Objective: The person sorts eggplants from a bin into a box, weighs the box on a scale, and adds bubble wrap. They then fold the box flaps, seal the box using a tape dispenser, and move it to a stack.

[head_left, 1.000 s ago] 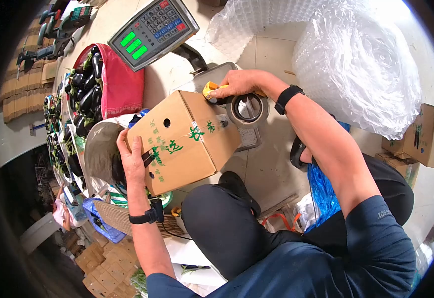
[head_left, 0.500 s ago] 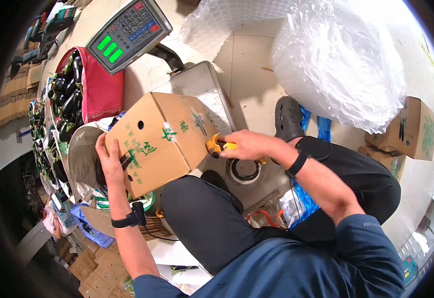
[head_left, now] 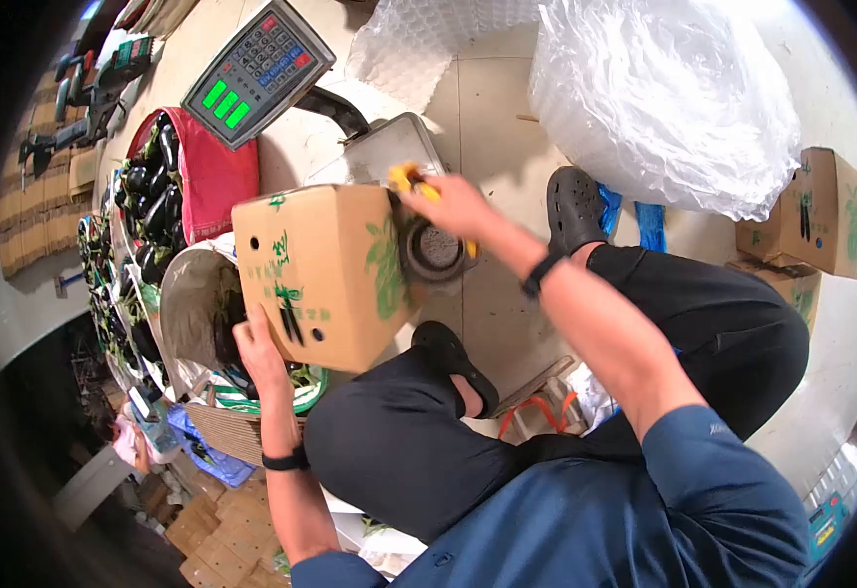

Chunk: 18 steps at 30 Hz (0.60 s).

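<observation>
A cardboard box (head_left: 301, 269) with green print and small round holes is tilted between my hands, its lower right part by my knee. My left hand (head_left: 263, 355) grips its lower left edge, thumb and fingers at the cardboard. In my right hand (head_left: 456, 208) is a yellow tape dispenser (head_left: 411, 181), held at the box's right side and slightly blurred. Its wide tape roll (head_left: 436, 250) hangs below my fingers, right beside the printed face. Behind the box stands the platform scale (head_left: 389, 147), with its display (head_left: 257, 73) lit green.
Sacks of eggplants (head_left: 149, 186) line the left, one with a red bag (head_left: 218, 176). A big roll of bubble wrap (head_left: 664, 108) lies at upper right. More boxes (head_left: 821, 211) are stacked far right. Flat cardboard (head_left: 218, 529) lies at lower left.
The box has been turned, so its leaf-printed side now faces right. My right hand with the tape dispenser has moved up along the box; my left hand has shifted lower on its edge.
</observation>
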### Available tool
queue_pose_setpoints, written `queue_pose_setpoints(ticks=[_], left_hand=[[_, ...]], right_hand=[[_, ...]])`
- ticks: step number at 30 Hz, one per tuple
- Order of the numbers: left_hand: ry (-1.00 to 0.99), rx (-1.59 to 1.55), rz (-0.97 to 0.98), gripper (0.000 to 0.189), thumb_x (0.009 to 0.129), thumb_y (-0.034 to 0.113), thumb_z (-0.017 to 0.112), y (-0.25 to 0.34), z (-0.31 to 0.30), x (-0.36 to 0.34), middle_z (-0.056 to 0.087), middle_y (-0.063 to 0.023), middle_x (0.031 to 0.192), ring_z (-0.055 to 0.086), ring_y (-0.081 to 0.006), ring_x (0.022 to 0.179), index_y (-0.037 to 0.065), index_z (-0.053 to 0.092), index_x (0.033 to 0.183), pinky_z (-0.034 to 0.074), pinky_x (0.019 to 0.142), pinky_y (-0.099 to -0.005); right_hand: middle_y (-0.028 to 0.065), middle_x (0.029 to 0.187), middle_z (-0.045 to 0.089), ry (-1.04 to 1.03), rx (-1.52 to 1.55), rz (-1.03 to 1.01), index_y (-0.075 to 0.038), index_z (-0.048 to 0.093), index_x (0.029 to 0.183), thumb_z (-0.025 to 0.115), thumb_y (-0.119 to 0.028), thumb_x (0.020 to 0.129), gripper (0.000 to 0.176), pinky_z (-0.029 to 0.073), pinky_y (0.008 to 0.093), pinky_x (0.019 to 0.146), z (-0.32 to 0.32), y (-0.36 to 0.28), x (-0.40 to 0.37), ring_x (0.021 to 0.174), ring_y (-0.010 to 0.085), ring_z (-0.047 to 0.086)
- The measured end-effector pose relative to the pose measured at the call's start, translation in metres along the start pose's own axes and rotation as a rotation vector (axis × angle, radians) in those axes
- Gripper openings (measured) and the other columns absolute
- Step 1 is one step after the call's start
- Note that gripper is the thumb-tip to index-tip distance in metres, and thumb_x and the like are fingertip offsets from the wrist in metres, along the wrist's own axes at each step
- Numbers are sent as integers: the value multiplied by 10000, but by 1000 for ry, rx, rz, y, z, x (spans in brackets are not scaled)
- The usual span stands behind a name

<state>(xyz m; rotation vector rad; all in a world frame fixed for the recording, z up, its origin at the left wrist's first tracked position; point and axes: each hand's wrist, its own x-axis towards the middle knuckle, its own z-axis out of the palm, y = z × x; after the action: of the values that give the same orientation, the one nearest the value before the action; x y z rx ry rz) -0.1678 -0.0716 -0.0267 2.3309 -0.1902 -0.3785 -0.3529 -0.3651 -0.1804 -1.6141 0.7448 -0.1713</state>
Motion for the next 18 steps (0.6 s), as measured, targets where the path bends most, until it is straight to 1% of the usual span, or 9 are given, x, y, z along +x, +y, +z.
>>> queue_pose_setpoints(ticks=[1,3,4,5,7,10,11,13,18], left_hand=[[-169,-78,-111,484,1050,459,547,-2,-8,-6,621,-114,1078,574,-184,995,-13,591,1144,469,887,-330],[-304,-60,-233,618,1063,495,498,5,-10,-21,579,-137,1395,558,-197,1251,4,498,1438,455,1014,-314],[-365,-131,-139,665,1062,445,524,4,-10,-16,468,-148,1527,471,-222,1364,-17,398,1523,378,1118,-339],[-362,-131,-137,665,1062,445,524,5,-6,-5,468,-148,1527,471,-222,1364,-17,398,1523,378,1118,-339],[-5,-99,281,672,1017,385,629,21,17,21,416,-144,1560,422,-235,1403,-49,430,1490,314,1165,-362],[-109,-13,428,612,996,331,673,38,29,55,449,-130,1503,429,-239,1384,-10,481,1466,323,1159,-369],[-85,174,436,505,1002,312,667,45,27,53,513,-112,1390,478,-226,1322,21,556,1399,352,1137,-366],[-111,-69,324,455,1003,311,670,26,27,68,525,-100,1343,514,-214,1268,6,595,1333,390,1102,-356],[-139,-157,289,446,1004,297,673,22,28,67,620,-98,1259,582,-183,1165,8,556,1324,443,1030,-323]], right_hand=[[120,851,728,-135,-9,-34,-26,706,1160,680,-585,903,615,524,368,718,-12,-6,30,761,219,670],[145,1073,726,-392,-183,-80,-46,702,1231,694,-630,877,683,501,362,864,-20,-25,87,981,222,661],[133,1070,726,-437,-183,-107,-50,706,1233,697,-641,870,693,500,365,856,-17,-36,99,975,222,657],[122,1067,726,-486,-185,-132,-55,710,1234,700,-652,863,704,498,369,848,-12,-43,107,968,223,654],[111,1038,722,-519,-210,-129,-52,711,1233,700,-659,860,712,498,370,822,-7,-52,112,945,219,649],[99,975,710,-575,-237,-45,-44,714,1224,692,-680,857,735,496,371,773,-10,-52,122,897,212,638],[98,942,702,-600,-223,32,-37,715,1215,683,-694,857,749,494,371,750,-10,-48,124,872,209,632],[97,903,694,-596,-255,-30,-30,723,1173,649,-726,863,765,494,373,703,-10,-48,127,827,208,629],[122,863,683,-608,-372,-205,-20,717,1044,604,-692,913,694,491,402,667,-18,-39,107,781,230,624]])
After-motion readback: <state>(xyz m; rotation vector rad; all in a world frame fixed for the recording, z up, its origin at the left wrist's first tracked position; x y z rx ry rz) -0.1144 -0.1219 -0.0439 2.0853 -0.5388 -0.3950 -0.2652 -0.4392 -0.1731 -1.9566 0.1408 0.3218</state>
